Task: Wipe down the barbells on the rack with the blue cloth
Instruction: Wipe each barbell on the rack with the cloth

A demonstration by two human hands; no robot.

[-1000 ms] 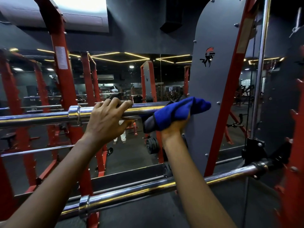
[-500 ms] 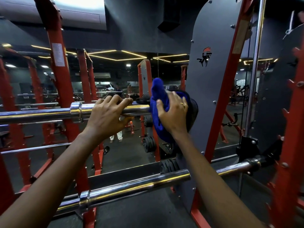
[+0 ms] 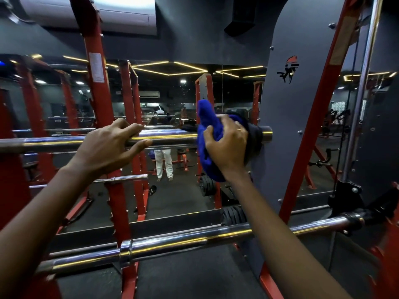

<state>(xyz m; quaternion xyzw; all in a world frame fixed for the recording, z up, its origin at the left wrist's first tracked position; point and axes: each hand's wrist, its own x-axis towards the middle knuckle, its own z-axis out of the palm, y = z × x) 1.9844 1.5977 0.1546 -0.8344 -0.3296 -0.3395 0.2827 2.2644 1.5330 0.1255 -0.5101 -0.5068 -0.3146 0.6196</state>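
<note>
The step in hand appears to be the wiping of the upper chrome barbell point(image 3: 172, 138) near its right end. The left hand point(image 3: 108, 147) steadies this bar, with the fingers curled over the top and the thumb underneath. At 3 o'clock from it, the right hand point(image 3: 226, 147) grips the bunched blue cloth point(image 3: 208, 124) and presses it to the bar beside a black round plate point(image 3: 253, 141). The next move probably calls for sliding the cloth along the shaft, then going to the lower chrome barbell point(image 3: 194, 236) at 6 o'clock (it looks untouched). The cloth hides the bar under it, so I cannot tell if it wraps fully around. The left ends of both bars are cut off, and the wall mirror point(image 3: 172, 100) makes real and reflected bars hard to separate.
</note>
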